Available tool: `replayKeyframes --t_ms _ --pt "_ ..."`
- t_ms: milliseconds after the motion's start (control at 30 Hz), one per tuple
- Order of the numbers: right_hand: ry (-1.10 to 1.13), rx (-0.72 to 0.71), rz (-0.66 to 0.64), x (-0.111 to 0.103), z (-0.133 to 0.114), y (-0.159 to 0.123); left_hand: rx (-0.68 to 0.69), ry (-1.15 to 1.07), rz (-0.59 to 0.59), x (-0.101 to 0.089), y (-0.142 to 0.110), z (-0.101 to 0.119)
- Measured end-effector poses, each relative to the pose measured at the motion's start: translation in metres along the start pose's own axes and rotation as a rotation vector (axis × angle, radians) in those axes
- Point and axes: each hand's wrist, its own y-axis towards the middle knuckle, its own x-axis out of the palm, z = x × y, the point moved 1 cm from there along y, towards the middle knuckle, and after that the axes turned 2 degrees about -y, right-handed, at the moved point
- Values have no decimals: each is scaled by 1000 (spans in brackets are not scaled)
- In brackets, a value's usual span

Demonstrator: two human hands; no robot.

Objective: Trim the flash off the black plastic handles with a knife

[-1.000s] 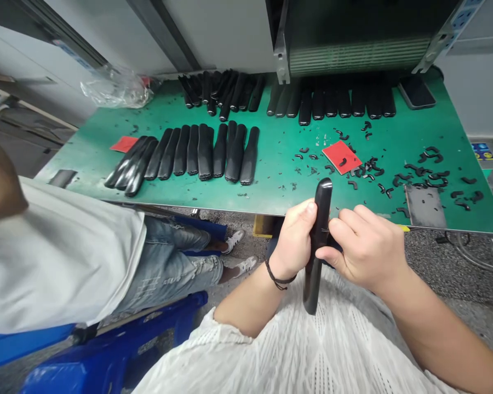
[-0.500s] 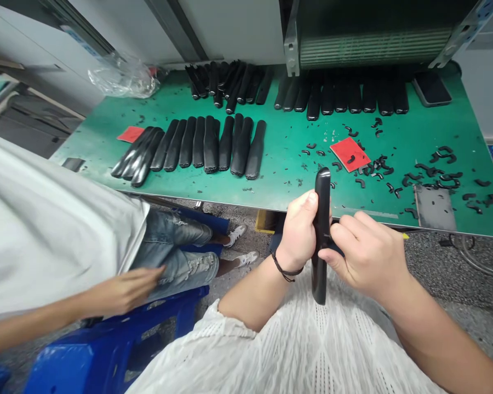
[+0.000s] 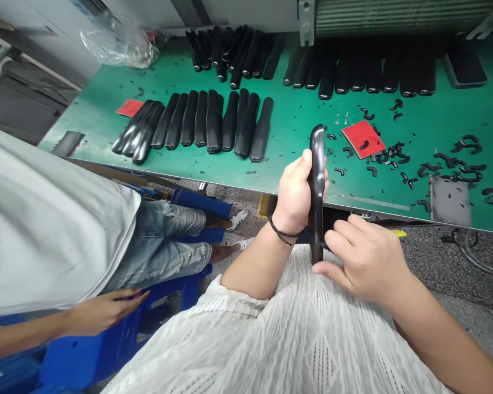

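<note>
My left hand (image 3: 294,189) is wrapped round a long, glossy black plastic handle piece (image 3: 316,191), held upright in front of my chest past the table's front edge. My right hand (image 3: 363,254) has its fingers curled in at the lower right side of the piece, its thumb by the bottom end. A thin dark bit shows at those fingertips, but what they pinch is hidden. Beyond my hands, a row of similar black handle pieces (image 3: 213,121) lies on the green table (image 3: 296,126). Small curved black scraps (image 3: 394,152) are scattered to the right.
A red square (image 3: 363,139) and a grey plate (image 3: 450,200) lie among the scraps. More black pieces (image 3: 357,75) line the back, near a phone (image 3: 465,67) and beneath a metal-framed shelf. At left, a co-worker's hand (image 3: 98,313) hangs above a blue stool (image 3: 78,355).
My right hand has slid down along the black piece to its lower end, while the piece has risen slightly in view. My view has shifted downward; the co-worker's hand has moved left and down.
</note>
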Motion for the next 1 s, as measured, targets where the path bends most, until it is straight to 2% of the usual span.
replayKeyframes --t_ms 200,500,600,700,767,867,933,1000 --pt "-91 -6 2 -3 -3 -2 -6 -134 137 -4 15 6" --pt "-323 46 51 2 -2 -6 61 -243 343 -21 26 1" --pt "-349 47 108 4 -2 -9 94 -235 382 -26 29 0" --pt "-251 50 215 5 4 -13 132 -243 384 -31 31 2" --pt "-199 154 223 6 11 -15 128 -265 355 -34 32 4" --pt "-276 416 54 7 28 -14 95 -298 237 -37 32 6" --pt "-350 496 -77 8 41 -12 84 -292 82 -38 30 6" --pt "-387 474 -166 9 53 -9 74 -255 -115 -38 25 5"
